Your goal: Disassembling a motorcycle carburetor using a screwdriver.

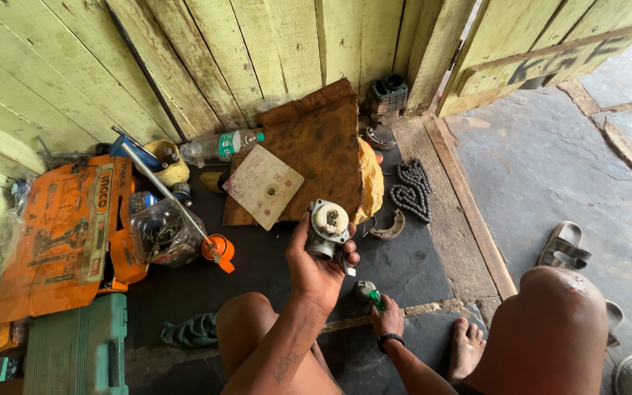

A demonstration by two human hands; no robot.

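Resting upright in left hand (317, 272), carburetor (328, 228) clamped by curled fingers (350, 256); right hand (387, 319) fingers closed around green-tipped screwdriver (369, 293).

We are looking at an informal floor workshop: a drive chain (411, 192) lying at one o'clock, an orange tool case (64, 234) at nine, plank walls (206, 66) standing at twelve.

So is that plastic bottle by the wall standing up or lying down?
Lying down. The clear bottle rests on its side by the plank wall, its green cap pointing right towards the brown cardboard.
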